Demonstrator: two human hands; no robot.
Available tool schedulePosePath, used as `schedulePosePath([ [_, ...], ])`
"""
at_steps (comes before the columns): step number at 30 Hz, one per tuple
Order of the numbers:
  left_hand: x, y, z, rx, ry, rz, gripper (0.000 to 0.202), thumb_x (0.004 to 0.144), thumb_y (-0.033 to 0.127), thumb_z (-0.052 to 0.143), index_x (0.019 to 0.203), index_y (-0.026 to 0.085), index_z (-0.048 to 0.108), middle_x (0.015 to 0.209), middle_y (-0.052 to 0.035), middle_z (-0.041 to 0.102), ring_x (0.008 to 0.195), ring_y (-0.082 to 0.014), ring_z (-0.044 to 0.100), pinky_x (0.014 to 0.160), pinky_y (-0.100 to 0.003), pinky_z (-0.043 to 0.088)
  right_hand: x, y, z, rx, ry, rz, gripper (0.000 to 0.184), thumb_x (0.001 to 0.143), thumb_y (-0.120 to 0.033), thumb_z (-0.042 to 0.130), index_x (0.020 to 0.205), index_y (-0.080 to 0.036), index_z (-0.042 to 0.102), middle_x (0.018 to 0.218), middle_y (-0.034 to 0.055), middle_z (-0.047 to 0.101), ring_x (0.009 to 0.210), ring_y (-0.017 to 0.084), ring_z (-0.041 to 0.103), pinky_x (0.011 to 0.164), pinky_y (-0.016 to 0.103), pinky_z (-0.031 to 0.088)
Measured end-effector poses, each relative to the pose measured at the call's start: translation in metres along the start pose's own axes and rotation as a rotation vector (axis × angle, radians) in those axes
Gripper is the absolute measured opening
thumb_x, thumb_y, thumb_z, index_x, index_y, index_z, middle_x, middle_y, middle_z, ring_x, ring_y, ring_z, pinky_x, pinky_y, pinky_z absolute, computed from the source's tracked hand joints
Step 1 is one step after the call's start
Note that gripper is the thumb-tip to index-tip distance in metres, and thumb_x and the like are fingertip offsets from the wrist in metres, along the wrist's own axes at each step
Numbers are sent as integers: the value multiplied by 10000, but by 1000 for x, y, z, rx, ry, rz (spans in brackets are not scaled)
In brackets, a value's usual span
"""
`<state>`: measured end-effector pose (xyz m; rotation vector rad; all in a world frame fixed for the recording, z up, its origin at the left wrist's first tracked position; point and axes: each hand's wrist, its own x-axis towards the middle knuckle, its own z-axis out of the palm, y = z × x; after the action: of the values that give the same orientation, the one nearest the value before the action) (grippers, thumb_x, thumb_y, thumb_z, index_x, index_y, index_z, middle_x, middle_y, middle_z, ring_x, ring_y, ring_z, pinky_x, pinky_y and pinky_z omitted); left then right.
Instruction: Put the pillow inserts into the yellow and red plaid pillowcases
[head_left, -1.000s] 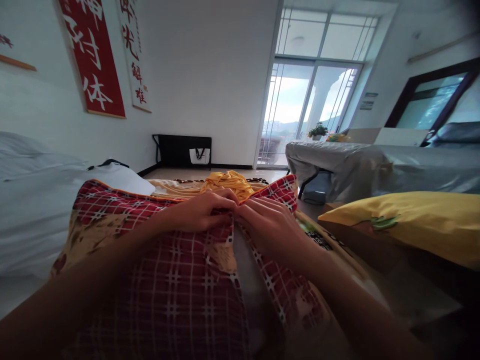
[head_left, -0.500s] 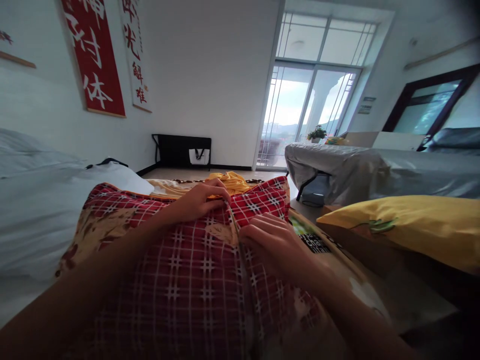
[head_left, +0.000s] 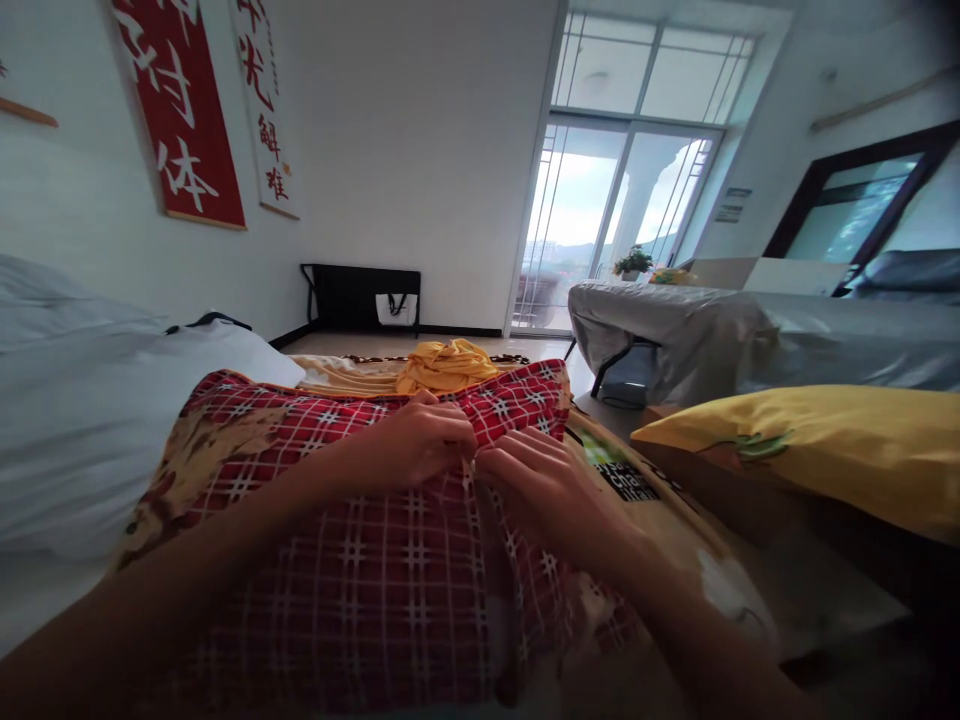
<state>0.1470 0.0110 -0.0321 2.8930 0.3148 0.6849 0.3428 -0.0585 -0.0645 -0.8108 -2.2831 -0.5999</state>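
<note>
A large red plaid pillow (head_left: 375, 550) with beige printed patches fills the space before me. A long slit (head_left: 495, 590), perhaps its zip, runs from between my hands down toward me. At the slit's far end my left hand (head_left: 427, 435) is closed, thumb and fingers pinching the fabric edge. My right hand (head_left: 540, 480) is right beside it, fingers curled over the cloth on the slit's other side. The two hands nearly touch. Whatever small part lies between the fingertips is hidden.
Crumpled yellow cloth (head_left: 450, 365) lies beyond the pillow. White bedding (head_left: 112, 420) is piled at left, and a yellow pillow (head_left: 825, 450) lies at right. Beige printed fabric (head_left: 675, 530) spreads beneath. A plastic-covered table (head_left: 712, 320) stands farther back.
My left hand has moved right and down toward my right hand, its fingers curling tighter. The pillow's far right corner has shifted slightly left. My right hand has barely moved.
</note>
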Motion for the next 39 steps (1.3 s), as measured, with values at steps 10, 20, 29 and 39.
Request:
schedulePosePath([
  [10,-5,-28,15,337,37,67,237,962,174,386,855,187,597,836,14,661,771,-116,575,816,-308,325,-13,0,20,37,-99,-19,242,960,-146,353,809,-169,542,710,5,567,645,121,439,626,264,339],
  [20,-3,-17,23,405,31,26,163,884,96,429,926,164,572,979,-43,620,926,-181,528,864,-347,335,-6,19,16,108,-26,117,196,967,-207,416,857,-168,574,777,24,622,706,124,522,653,258,394],
  [29,-1,-3,24,-94,25,-135,194,935,302,453,830,166,542,889,-43,552,871,-170,484,833,-336,396,-3,13,16,119,1,138,182,958,-194,422,886,-178,589,801,33,639,751,138,565,684,269,428],
  [39,-13,-13,20,-197,73,-98,125,921,241,471,850,169,544,955,-38,561,934,-159,497,888,-328,393,-5,10,32,164,115,194,159,938,-177,443,850,-169,575,762,27,599,699,136,503,647,257,394],
])
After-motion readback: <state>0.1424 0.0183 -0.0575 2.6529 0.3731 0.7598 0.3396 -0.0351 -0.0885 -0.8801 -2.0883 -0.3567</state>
